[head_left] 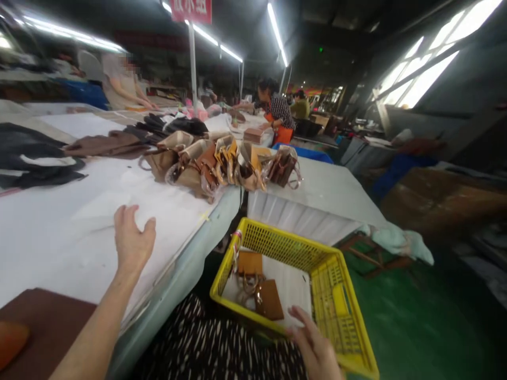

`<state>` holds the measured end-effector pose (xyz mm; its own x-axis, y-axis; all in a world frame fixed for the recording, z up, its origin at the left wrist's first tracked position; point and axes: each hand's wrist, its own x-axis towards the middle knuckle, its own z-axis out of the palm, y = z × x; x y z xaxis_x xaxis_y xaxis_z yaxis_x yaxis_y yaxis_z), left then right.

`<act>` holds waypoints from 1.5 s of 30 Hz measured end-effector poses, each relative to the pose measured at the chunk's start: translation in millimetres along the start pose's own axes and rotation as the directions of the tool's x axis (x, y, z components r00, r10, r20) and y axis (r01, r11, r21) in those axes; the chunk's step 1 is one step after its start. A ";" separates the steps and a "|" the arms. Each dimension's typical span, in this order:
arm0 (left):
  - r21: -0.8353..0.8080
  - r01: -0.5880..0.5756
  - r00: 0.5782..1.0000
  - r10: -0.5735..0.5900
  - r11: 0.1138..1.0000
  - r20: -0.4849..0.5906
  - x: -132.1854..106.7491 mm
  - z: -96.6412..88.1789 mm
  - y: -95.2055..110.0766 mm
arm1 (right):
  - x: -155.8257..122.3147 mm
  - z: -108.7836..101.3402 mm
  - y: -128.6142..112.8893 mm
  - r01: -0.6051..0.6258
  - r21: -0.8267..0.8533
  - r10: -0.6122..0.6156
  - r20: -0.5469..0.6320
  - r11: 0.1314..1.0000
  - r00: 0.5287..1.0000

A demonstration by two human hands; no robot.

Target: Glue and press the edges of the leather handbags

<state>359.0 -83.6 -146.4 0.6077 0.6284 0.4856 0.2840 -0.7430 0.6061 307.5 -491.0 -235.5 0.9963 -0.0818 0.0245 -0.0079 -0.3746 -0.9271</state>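
Observation:
My left hand (133,235) hovers over the white-covered table, fingers curved and apart, holding nothing. Above the near rim of a yellow plastic crate (293,240), my right hand (312,343) has its fingers spread with nothing in them. Inside the crate, on a white sheet, lie two small brown handbags (269,300), one behind the other. A row of several handbags (208,161) in tan, brown and yellow stands along the far part of the table, ahead of my left hand. Some of their handles look wrapped in clear plastic.
Dark fabric pieces (35,153) lie on the table's left. A brown board (43,327) is at the near left corner. Beyond the crate stands a grey-topped table (328,184). Co-workers (279,111) work farther back. Green floor (415,316) lies right of the crate.

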 end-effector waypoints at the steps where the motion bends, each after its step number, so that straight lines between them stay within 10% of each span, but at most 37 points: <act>1: 0.004 -0.062 0.998 0.062 0.998 0.029 -9.7 11.0 4.6 | -0.1 -12.5 4.9 -0.046 -0.018 0.046 -0.028 0.999 0.999; 5: 0.081 -0.219 0.926 0.181 0.972 0.331 -37.6 53.8 12.7 | 2.4 -53.1 20.8 -0.195 -0.038 0.186 -0.162 0.980 0.969; 10: 0.228 -0.336 0.871 0.210 0.914 0.443 -44.6 74.8 2.8 | -6.2 -63.5 38.5 -0.229 -0.061 0.207 -0.255 0.972 0.945; 27: 0.342 -0.461 0.867 0.335 0.819 0.368 -45.4 79.0 -5.3 | -32.8 18.5 19.7 -0.033 -0.336 0.068 0.093 0.941 0.993; 45: 0.272 -0.499 0.788 0.301 0.823 0.537 -44.5 57.7 7.5 | -25.6 86.5 -52.0 0.168 -0.454 0.124 0.546 0.875 0.829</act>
<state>376.9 -130.5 -199.8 0.9625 0.1483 0.2272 0.1321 -0.9876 0.0851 289.7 -389.5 -220.3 0.8713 0.3897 -0.2983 0.1218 -0.7605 -0.6377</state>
